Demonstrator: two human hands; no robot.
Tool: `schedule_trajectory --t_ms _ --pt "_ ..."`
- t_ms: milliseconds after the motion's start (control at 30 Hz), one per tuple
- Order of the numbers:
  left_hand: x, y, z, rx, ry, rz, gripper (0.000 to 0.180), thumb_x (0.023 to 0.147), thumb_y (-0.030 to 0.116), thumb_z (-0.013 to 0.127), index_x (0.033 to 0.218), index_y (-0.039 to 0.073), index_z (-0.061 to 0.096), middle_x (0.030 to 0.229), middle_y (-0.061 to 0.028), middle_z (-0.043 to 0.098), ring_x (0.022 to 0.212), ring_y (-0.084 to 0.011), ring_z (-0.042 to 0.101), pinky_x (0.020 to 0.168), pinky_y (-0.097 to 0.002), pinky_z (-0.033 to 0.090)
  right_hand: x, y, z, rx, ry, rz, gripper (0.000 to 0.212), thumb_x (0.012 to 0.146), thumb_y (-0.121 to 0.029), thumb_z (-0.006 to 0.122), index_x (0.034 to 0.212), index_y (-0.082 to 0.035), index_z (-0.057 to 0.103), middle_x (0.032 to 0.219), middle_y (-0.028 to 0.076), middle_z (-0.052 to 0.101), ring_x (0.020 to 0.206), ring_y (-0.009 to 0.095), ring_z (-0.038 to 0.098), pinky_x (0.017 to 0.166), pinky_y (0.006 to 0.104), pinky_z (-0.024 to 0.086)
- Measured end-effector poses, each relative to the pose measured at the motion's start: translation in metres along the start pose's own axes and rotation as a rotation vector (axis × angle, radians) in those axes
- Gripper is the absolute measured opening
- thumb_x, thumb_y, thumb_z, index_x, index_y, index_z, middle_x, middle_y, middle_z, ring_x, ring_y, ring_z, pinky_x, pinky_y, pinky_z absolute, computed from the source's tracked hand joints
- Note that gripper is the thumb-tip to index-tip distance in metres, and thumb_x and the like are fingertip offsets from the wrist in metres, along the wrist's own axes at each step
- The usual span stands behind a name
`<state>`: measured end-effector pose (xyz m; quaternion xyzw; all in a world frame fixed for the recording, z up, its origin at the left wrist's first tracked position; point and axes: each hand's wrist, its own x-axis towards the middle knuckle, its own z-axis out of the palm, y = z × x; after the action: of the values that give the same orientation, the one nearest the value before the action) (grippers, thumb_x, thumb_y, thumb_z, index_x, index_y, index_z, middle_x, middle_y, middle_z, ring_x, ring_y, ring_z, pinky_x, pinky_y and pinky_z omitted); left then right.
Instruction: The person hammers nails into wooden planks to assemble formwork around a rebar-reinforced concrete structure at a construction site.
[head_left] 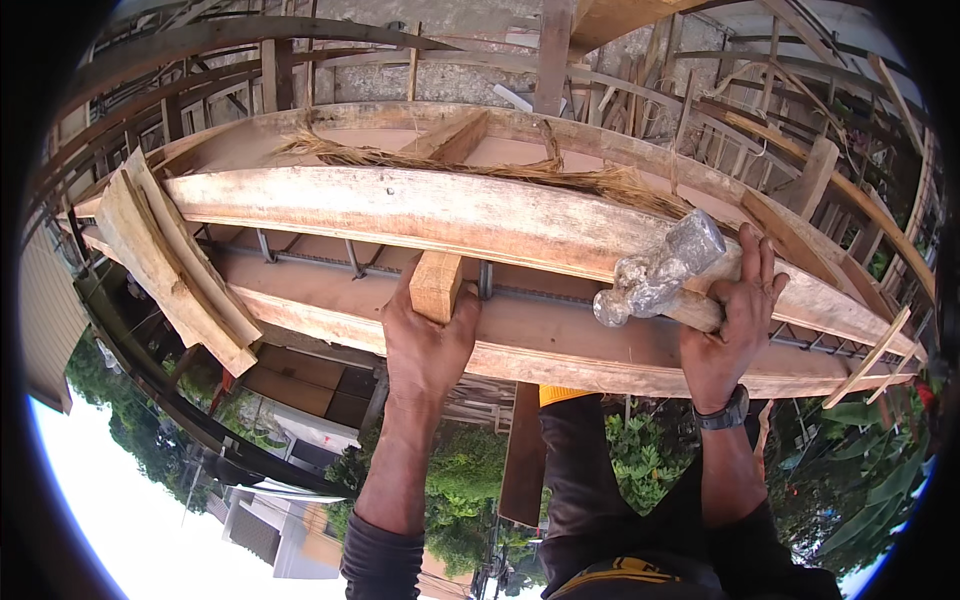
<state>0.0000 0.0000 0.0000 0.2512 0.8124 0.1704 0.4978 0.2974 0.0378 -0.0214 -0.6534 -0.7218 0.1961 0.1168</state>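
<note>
My left hand is closed around a short wooden block, between fingers and thumb. The block's upper end is up against the lower edge of a long pale wooden plank. My right hand grips a ball-peen hammer with a worn, spattered grey head and a short wooden handle. The hammer head lies over the plank's right part. Below runs a second long board, with steel bars in the gap between the two.
Rough wooden slabs lie across the boards at the left. Dry fibre is heaped behind the plank. Thin sticks cross the right end. Timber framing stands behind, and greenery shows below. A dark upright board stands near my leg.
</note>
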Motion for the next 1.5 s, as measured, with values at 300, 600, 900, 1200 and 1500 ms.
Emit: schedule_trajectory --t_ms 300,600,900,1200,1500 --pt "0.002 -0.002 0.012 0.041 0.035 -0.021 0.032 0.086 0.009 0.067 0.113 -0.007 0.062 0.09 -0.0122 0.07 0.083 -0.0165 0.067 0.076 -0.0317 0.054 0.004 0.001 -0.001 0.0 0.0 -0.005 0.03 0.059 0.005 0.066 0.085 -0.009 0.059 0.151 0.013 0.055 0.149 0.041 0.037 0.124 0.0623 0.015" --pt "-0.005 -0.008 -0.01 0.189 0.122 0.214 0.068 0.085 0.039 0.076 0.131 -0.008 0.055 0.098 -0.0216 0.073 0.092 -0.0299 0.073 0.088 -0.044 0.055 0.022 -0.023 -0.056 0.158 -0.255 -0.241 0.037 0.082 -0.023 0.085 0.103 0.001 0.065 0.137 0.021 0.062 0.113 0.035 0.064 0.094 0.0427 0.052" --pt "-0.033 -0.081 0.005 0.42 0.479 0.643 0.061 0.085 0.031 0.078 0.135 0.002 0.057 0.105 -0.0161 0.07 0.109 -0.0283 0.065 0.124 -0.0512 0.023 0.03 -0.104 -0.061 0.54 -0.76 -0.297 0.055 0.101 -0.049 0.062 0.113 0.004 0.06 0.07 0.016 0.062 0.06 0.024 0.065 0.057 0.0346 0.048" --pt "-0.027 -0.08 0.023 0.318 0.553 0.636 0.051 0.079 0.024 0.084 0.122 0.004 0.067 0.101 -0.0119 0.071 0.104 -0.0267 0.065 0.121 -0.0517 0.028 0.042 -0.11 -0.03 0.376 -0.735 -0.428 0.058 0.102 -0.052 0.057 0.103 0.006 0.062 0.066 0.023 0.063 0.063 0.039 0.068 0.055 0.0429 0.048" --pt "-0.036 -0.099 0.006 0.327 0.479 0.699 0.061 0.086 0.037 0.078 0.136 0.009 0.059 0.137 -0.0121 0.061 0.139 -0.0327 0.048 0.127 -0.0536 0.021 0.039 -0.121 -0.037 0.397 -0.789 -0.439 0.059 0.102 -0.052 0.057 0.102 0.006 0.062 0.066 0.023 0.062 0.063 0.041 0.067 0.056 0.044 0.048"
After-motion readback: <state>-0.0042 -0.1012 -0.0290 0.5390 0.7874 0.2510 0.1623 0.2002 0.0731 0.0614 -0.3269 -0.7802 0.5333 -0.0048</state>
